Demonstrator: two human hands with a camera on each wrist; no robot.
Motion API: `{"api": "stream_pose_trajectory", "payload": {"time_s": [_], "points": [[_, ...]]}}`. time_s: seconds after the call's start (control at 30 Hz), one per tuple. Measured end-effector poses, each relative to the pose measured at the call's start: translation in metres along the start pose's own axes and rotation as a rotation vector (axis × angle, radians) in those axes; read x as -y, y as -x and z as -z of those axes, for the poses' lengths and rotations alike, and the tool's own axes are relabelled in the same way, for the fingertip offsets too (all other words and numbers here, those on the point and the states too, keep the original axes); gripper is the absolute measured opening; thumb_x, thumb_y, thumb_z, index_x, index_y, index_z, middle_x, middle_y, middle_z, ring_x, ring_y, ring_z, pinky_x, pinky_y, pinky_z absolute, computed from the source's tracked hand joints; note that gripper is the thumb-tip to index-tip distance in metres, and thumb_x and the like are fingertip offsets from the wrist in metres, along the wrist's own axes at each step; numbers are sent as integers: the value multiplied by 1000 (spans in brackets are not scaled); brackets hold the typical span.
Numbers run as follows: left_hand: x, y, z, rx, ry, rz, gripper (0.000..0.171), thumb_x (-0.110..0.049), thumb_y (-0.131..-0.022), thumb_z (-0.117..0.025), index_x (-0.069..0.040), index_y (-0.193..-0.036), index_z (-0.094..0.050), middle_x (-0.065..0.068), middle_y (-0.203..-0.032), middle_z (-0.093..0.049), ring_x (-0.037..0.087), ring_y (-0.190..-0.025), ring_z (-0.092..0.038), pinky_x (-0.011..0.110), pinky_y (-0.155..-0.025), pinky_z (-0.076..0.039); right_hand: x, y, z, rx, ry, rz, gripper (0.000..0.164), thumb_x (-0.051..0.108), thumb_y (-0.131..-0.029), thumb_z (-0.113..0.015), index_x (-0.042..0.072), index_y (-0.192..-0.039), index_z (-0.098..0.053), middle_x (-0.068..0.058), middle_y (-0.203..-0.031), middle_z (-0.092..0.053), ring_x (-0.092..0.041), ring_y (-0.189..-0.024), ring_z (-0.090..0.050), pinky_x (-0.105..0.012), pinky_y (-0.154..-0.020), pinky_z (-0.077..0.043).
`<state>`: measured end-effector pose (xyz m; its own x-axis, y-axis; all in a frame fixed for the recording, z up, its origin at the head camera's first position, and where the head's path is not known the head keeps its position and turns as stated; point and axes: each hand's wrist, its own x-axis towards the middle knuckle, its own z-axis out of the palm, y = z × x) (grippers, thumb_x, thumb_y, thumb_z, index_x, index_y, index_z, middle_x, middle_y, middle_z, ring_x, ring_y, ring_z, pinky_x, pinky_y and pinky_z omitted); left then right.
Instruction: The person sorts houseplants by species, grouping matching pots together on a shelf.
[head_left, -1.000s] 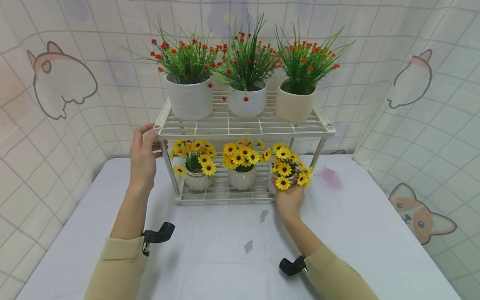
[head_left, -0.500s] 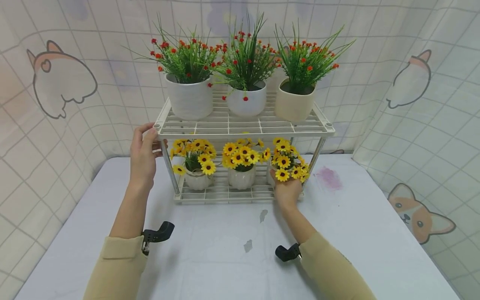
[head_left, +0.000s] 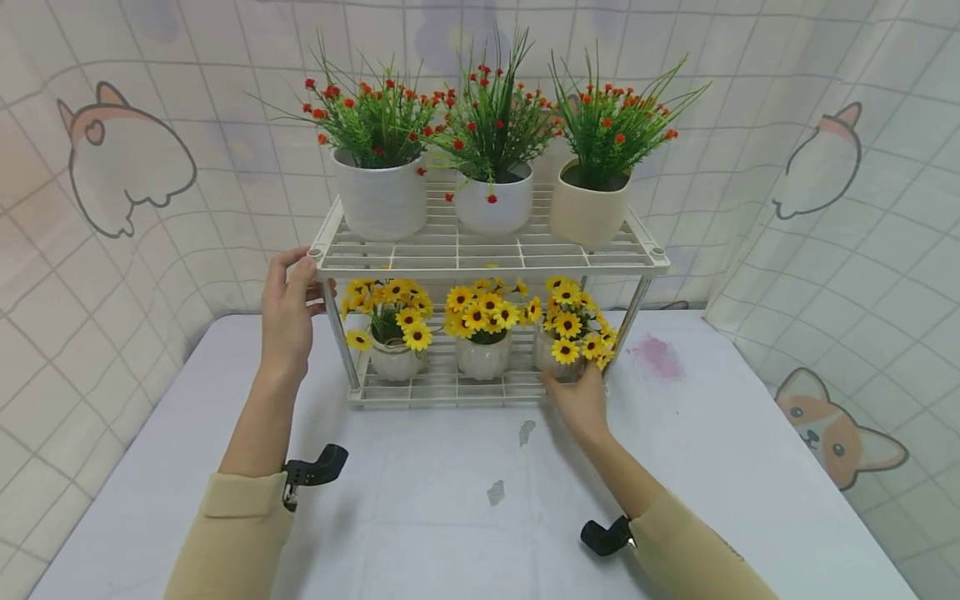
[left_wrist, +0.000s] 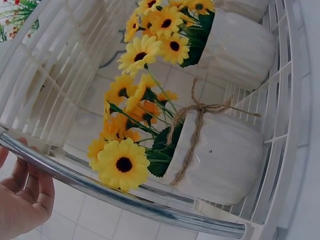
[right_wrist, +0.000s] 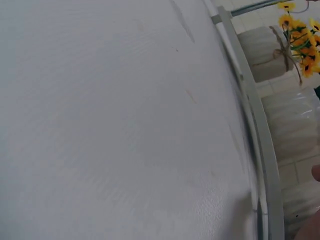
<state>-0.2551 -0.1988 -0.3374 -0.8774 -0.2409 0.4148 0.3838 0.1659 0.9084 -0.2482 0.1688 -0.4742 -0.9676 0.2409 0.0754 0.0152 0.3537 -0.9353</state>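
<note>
My left hand (head_left: 287, 312) holds the upper left corner of a white two-tier wire rack (head_left: 487, 272). In the left wrist view its fingers (left_wrist: 45, 192) lie by the chrome post (left_wrist: 125, 195). On the lower tier, my right hand (head_left: 581, 404) is at the base of the rightmost white pot (head_left: 551, 354), its thumb to the left and its other fingers partly hidden by yellow daisies (head_left: 566, 325). The middle daisy pot (head_left: 483, 358) and the left daisy pot (head_left: 397, 362), tied with twine, stand beside it.
Above, the top tier carries a large white pot (head_left: 381, 200), a smaller white pot (head_left: 493, 204) and a cream pot (head_left: 588, 208), all with red-flowered grass. A white-covered table (head_left: 420, 517) lies under the rack, with a tiled curtain (head_left: 225, 167) behind.
My right hand has slid down and toward me from the rightmost daisy pot, uncovering more of its front. Earlier that pot shifted slightly back. My left hand stays put.
</note>
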Motion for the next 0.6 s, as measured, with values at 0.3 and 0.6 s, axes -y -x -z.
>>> {"api": "stream_pose_trajectory", "payload": {"time_s": [0.3, 0.6], "points": [[5, 2, 5, 11, 22, -7, 42, -43, -110, -44, -15, -140, -51, 3, -104, -63, 17, -99, -58, 33, -87, -44, 0, 24, 46, 362, 51, 60, 78, 19, -99, -70, -9, -156, -25, -30, -160, -28, -46, -144, -35, -50, -113, -36], [26, 10, 20, 81, 79, -62, 35, -37, -110, -45, -12, -133, -54, 7, -113, -61, 20, -105, -59, 30, -88, -48, -5, 14, 115, 591, 123, 228, 44, 16, -99, -70, -6, -135, -57, -26, -132, -61, -35, -119, -63, -28, -91, -53]]}}
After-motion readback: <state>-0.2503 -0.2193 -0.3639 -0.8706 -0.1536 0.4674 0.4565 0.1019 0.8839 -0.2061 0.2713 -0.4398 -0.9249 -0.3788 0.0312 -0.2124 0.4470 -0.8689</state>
